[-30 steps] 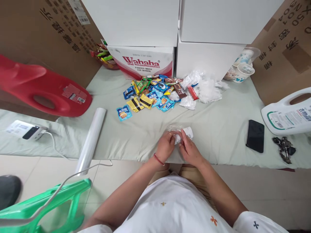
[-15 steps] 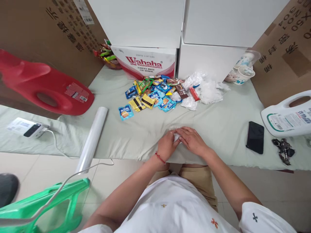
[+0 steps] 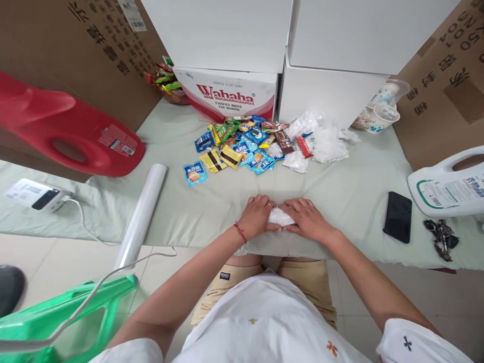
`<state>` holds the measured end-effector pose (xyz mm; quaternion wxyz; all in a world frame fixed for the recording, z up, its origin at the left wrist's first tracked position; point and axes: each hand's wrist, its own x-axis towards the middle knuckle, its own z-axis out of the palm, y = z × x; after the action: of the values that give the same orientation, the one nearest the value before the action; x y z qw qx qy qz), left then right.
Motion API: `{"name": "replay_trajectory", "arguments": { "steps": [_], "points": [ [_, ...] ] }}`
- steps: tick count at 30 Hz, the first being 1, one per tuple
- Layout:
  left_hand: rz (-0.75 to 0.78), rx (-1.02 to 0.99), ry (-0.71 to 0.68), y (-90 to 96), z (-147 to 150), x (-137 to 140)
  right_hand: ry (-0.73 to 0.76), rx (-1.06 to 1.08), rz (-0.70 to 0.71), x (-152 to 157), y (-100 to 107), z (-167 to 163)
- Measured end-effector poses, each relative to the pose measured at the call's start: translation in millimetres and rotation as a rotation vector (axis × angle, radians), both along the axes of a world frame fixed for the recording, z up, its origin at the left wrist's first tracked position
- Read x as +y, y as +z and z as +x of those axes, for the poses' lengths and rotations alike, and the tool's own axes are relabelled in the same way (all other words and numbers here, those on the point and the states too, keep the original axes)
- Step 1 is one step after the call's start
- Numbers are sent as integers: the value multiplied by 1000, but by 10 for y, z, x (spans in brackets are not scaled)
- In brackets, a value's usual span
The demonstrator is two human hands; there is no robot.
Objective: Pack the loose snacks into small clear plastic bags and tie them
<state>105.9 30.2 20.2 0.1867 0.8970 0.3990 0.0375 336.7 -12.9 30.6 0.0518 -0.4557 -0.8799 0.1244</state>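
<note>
Near the table's front edge, a small whitish clear-plastic bundle (image 3: 281, 217), apparently bubble wrap, lies between my two hands. My left hand (image 3: 257, 214) grips its left end, with a red string bracelet on the wrist. On its right end my right hand (image 3: 307, 218) is closed, thumb at the near side and fingers over the top. Whether anything is inside the bundle cannot be seen. Beyond my hands lies a pile of small snack packets (image 3: 242, 146) in blue, yellow, green and brown. Crumpled clear plastic wrap (image 3: 328, 141) adjoins the pile's right side.
White boxes (image 3: 336, 35) stand behind the pile. At left are a red jug (image 3: 94, 136), a plastic film roll (image 3: 145, 212), a white plugged device (image 3: 38, 195) and a green stool (image 3: 75, 307). Phone (image 3: 398, 217), keys (image 3: 441, 239) and white jug (image 3: 446, 186) lie right.
My hands have moved apart sideways, and more of the plastic bundle shows between them. The view has shifted slightly.
</note>
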Motion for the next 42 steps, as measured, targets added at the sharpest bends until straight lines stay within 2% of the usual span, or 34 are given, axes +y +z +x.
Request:
{"name": "replay_trajectory", "arguments": {
  "steps": [5,9,12,14,16,19,25,27,31,34,36,39,41,42],
  "points": [
    [34,22,-124,154,75,-24,7,-13,116,-47,-31,-86],
    [-110,71,-59,187,122,-91,18,41,161,-113,-36,-109],
    [-187,107,32,184,164,-125,36,110,21,-108,99,-91],
    [-207,122,38,189,194,-130,48,120,-94,-71,201,-103],
    [-208,138,44,193,218,-126,-7,70,-143,-22,245,-145],
    [-208,144,66,181,222,-111,-92,35,-144,40,169,-209],
    [-271,123,-1,187,131,-101,-67,292,-276,75,-36,-171],
    [-208,117,-18,222,113,-125,-99,350,-307,66,-33,-167],
    [94,54,-79,289,140,-224,-198,516,-334,14,-6,-226],
    [102,63,-72,314,167,-262,-237,612,-359,-48,7,-273],
    [24,82,-29,321,158,-246,-251,614,-304,-96,42,-274],
    [-103,99,67,313,118,-194,-259,484,-34,-180,149,-241],
    [-177,97,107,292,104,-170,-143,336,103,-239,207,-232],
    [-211,90,109,279,106,-162,-59,264,128,-265,212,-239]
  ]
}}
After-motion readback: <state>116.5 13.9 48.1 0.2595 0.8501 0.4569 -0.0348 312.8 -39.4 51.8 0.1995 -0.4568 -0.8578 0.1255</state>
